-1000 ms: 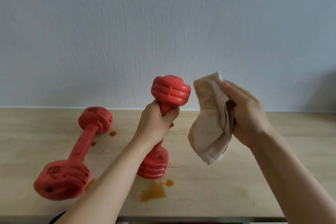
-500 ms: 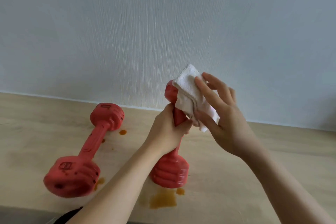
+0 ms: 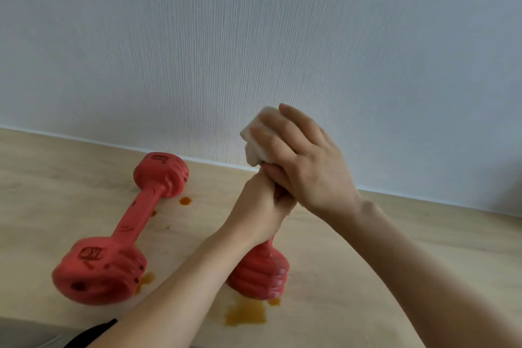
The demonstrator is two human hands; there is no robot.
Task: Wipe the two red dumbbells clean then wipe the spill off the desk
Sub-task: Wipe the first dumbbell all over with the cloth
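Pale textured wall (image 3: pixel 254 37) behind, light wood desk (image 3: pixel 395 263) in front; only one view, the head camera, so everything below comes from it.

Upright dumbbell (image 3: pixel 261 277): stands on its lower head near the front edge of the desk, right behind the largest patch of the spill (image 3: pixel 245 313). Left hand (image 3: pixel 260 206) has its fingers curled round the shaft and grips it. Likely reason: standing it on end lifts the top head off the desk and pins the weight so it can't roll under rubbing pressure.

Right hand (image 3: pixel 305 161): clamps a white cloth (image 3: pixel 254 138) over the top head, fingers wrapped down over the fabric. That head is fully covered, so I can't tell how clean it is. Hand and cloth are motion-blurred, which fits an active rub.

Second dumbbell (image 3: pixel 121 232): lies on its side, left of the upright one and apart from it, shaft running from the front-left toward the wall. Dark specks on its near head; it probably hasn't been wiped. Parked out of the way, but within reach.

Spill: orange-brown liquid, main patch in front of the upright dumbbell's base, smaller drops by the lying one's two heads. Leaving it for last makes sense, since the weights sit right by it.

Judgement: first dumbbell in progress, second dumbbell and desk remain.

Dark object (image 3: pixel 90 332) at the bottom edge, can't identify it.
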